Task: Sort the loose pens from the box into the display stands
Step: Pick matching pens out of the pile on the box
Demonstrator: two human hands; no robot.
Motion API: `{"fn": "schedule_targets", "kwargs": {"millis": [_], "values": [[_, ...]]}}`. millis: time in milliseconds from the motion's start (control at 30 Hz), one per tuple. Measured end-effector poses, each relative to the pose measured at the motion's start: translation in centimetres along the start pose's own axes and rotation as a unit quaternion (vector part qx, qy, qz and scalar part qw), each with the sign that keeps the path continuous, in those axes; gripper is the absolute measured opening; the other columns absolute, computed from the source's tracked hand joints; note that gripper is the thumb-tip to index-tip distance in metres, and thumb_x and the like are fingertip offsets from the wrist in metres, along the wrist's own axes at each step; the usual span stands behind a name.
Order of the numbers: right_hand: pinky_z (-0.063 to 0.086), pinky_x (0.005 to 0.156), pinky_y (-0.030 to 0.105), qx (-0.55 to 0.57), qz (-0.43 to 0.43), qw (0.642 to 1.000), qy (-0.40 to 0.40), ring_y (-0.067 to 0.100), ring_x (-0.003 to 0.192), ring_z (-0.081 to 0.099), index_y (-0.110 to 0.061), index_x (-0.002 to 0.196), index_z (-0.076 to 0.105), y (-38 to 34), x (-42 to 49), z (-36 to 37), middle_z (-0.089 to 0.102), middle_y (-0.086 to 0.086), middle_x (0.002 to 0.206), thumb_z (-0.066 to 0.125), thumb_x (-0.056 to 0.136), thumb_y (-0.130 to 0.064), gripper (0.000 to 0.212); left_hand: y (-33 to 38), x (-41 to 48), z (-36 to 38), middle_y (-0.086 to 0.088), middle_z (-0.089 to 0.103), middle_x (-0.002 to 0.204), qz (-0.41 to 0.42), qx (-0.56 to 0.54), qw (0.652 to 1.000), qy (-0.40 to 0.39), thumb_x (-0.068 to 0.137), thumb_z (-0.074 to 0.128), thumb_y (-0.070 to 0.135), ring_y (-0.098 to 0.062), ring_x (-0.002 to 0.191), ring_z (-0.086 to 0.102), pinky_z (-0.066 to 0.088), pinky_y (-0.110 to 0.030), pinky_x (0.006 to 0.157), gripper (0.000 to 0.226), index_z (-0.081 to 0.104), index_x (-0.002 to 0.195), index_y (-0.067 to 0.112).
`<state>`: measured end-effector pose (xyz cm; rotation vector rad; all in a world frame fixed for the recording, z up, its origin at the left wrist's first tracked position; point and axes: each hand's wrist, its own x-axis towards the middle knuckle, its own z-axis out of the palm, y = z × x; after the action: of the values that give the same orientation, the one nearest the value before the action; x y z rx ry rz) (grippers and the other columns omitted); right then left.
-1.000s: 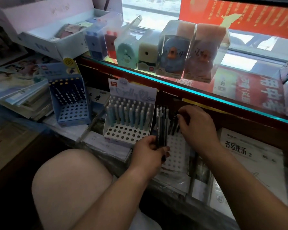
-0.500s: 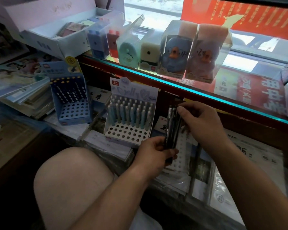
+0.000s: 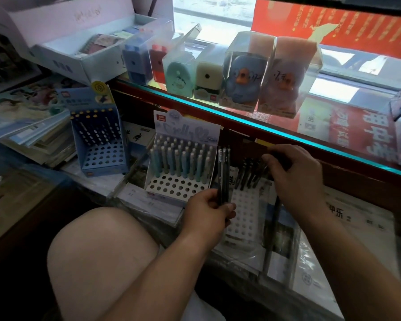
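My left hand (image 3: 207, 210) grips a small bundle of black pens (image 3: 223, 167) upright, just left of a white perforated display stand (image 3: 243, 216). Several black pens (image 3: 249, 174) stand in the back rows of that stand. My right hand (image 3: 296, 181) hovers over the stand's back right corner, fingers curled round one black pen, most of it hidden under the hand. Left of it is a white stand (image 3: 178, 188) filled with pastel pens, its front rows of holes empty. Further left is a blue stand (image 3: 102, 156) with dark pens at the back.
A glass counter edge (image 3: 287, 135) runs above the stands, carrying boxed pencil sharpeners (image 3: 245, 72). Stacked books (image 3: 33, 135) lie at left. Plastic-wrapped exercise books (image 3: 357, 218) lie under and right of the stands. My bare knee (image 3: 102, 262) is in the foreground.
My right hand pulled one pen out of the bundle in my left hand and carried it right, back over the white stand. The left hand stayed in place with the bundle.
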<state>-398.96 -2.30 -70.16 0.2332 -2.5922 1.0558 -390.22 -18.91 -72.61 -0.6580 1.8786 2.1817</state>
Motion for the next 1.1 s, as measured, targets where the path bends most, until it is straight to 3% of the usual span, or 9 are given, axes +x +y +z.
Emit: {"fn": "schedule_targets", "kwargs": {"millis": [167,333,500,633,767,867,967,1033,1100], "values": [[0.038,0.079,0.010,-0.013,0.004,1.000,-0.016,0.009,0.098,0.061,-0.019,0.115,0.072,0.6,0.1,0.8,0.066,-0.005,0.105,0.069,0.095,-0.025,0.021,0.3,-0.2,0.1,-0.001,0.076,0.098,0.011,-0.007,1.000,0.011,0.096,0.064,0.003,-0.015,0.093,0.074,0.061,-0.036,0.087,0.026,0.064,0.102,0.028],[0.043,0.087,0.022,-0.043,0.014,0.998,-0.045,0.014,0.107,0.063,-0.018,0.121,0.070,0.3,-0.1,1.4,0.069,0.001,0.116,0.070,0.095,-0.026,0.027,0.2,0.1,0.3,-0.003,0.077,0.099,0.006,-0.007,1.000,0.011,0.096,0.064,0.002,-0.015,0.092,0.075,0.061,-0.033,0.084,0.023,0.066,0.111,0.020],[0.037,0.070,0.015,-0.084,-0.022,0.995,-0.042,0.012,0.090,0.058,-0.017,0.107,0.066,0.5,-0.4,2.1,0.060,-0.005,0.098,0.071,0.094,-0.028,0.018,0.0,0.3,0.3,-0.003,0.077,0.100,-0.001,-0.006,1.000,0.002,0.096,0.065,0.003,-0.016,0.093,0.075,0.061,-0.030,0.083,0.023,0.066,0.110,0.021],[0.035,0.069,0.017,-0.120,-0.023,0.991,-0.051,0.010,0.090,0.052,-0.015,0.108,0.070,0.4,-0.6,2.2,0.052,-0.007,0.102,0.068,0.095,-0.030,0.020,-0.2,0.4,0.3,-0.002,0.077,0.102,-0.001,0.009,1.000,-0.015,0.095,0.066,0.005,-0.014,0.093,0.075,0.060,-0.031,0.085,0.024,0.067,0.110,0.023],[0.038,0.068,0.004,0.022,0.015,0.999,-0.025,-0.001,0.085,0.058,-0.023,0.110,0.071,-1.0,-0.3,1.2,0.063,-0.011,0.098,0.066,0.097,-0.031,0.016,-0.1,0.2,0.5,0.001,0.078,0.100,-0.005,0.019,0.998,-0.054,0.094,0.069,0.005,-0.012,0.094,0.075,0.060,-0.028,0.083,0.023,0.070,0.105,0.025],[0.049,0.067,0.009,0.148,0.064,0.982,-0.095,-0.005,0.088,0.064,-0.030,0.109,0.068,-2.4,0.1,0.4,0.067,-0.016,0.096,0.065,0.096,-0.029,0.012,0.2,-0.1,0.8,-0.004,0.077,0.104,-0.010,0.027,0.997,-0.077,0.094,0.067,0.002,-0.018,0.100,0.073,0.060,-0.028,0.084,0.024,0.069,0.098,0.026],[0.051,0.062,0.010,0.187,0.078,0.970,-0.135,0.000,0.080,0.068,-0.024,0.108,0.070,-2.7,0.5,-0.3,0.071,-0.008,0.091,0.068,0.095,-0.024,0.013,0.2,-0.2,0.8,-0.004,0.077,0.103,-0.013,0.030,0.996,-0.079,0.094,0.067,0.001,-0.019,0.100,0.073,0.059,-0.026,0.082,0.024,0.070,0.099,0.025],[0.054,0.064,0.013,0.185,0.082,0.974,-0.099,0.002,0.080,0.070,-0.022,0.107,0.072,-2.6,0.7,-0.7,0.072,-0.008,0.091,0.071,0.093,-0.023,0.014,0.2,-0.2,0.6,-0.002,0.077,0.102,-0.011,0.022,0.997,-0.067,0.093,0.068,0.002,-0.016,0.099,0.073,0.059,-0.025,0.082,0.022,0.071,0.103,0.022],[0.055,0.069,0.014,0.174,0.091,0.980,-0.011,0.000,0.083,0.069,-0.023,0.103,0.071,-2.2,1.0,-1.2,0.071,-0.011,0.092,0.073,0.092,-0.026,0.011,0.2,0.0,0.3,-0.002,0.076,0.102,-0.009,0.007,0.999,-0.040,0.093,0.067,0.001,-0.017,0.098,0.073,0.060,-0.028,0.083,0.022,0.070,0.102,0.021]]}}
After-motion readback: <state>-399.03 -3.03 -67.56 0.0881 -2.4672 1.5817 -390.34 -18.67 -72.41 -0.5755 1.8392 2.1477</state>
